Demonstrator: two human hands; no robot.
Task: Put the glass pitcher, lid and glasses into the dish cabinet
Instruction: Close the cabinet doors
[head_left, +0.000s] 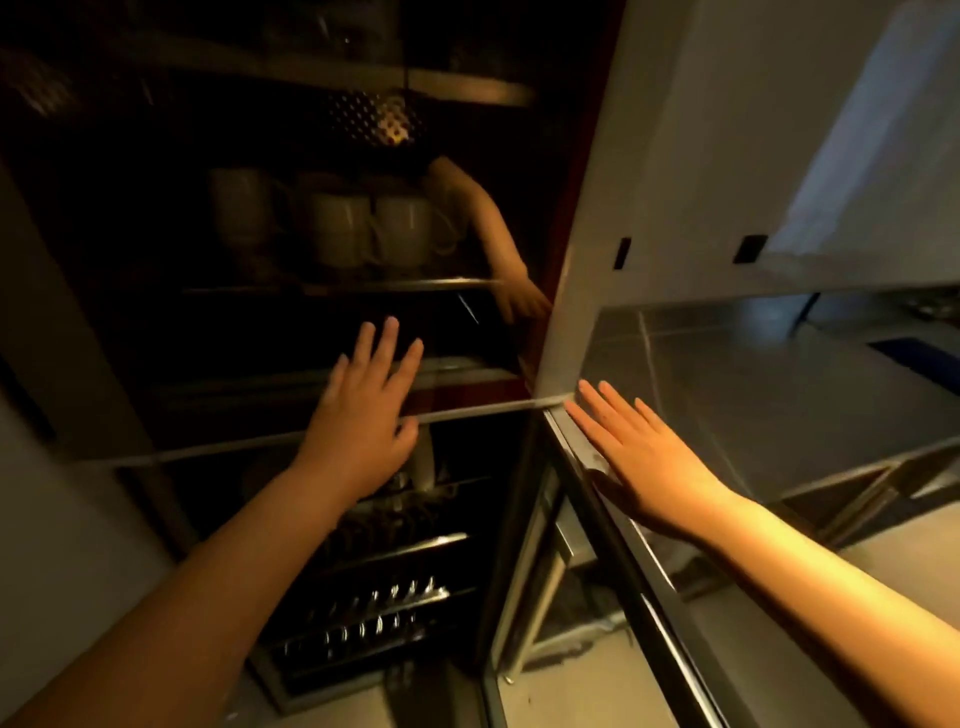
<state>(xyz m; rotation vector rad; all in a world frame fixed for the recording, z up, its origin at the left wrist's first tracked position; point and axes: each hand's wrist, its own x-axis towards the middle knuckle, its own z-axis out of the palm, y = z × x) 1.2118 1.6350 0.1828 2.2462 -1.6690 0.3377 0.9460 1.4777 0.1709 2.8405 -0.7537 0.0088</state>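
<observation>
No writing can be read anywhere in the dim room. The left hand (363, 415) lies flat with fingers straight on the dark glass door of the cabinet (291, 447), while the right hand (644, 457) rests flat on the steel tabletop (779, 395) edge, neither grip holding anything. Behind the glass stand pale pitchers (337, 228) on a shelf (pitcher, lid and glasses cannot be told apart).
</observation>
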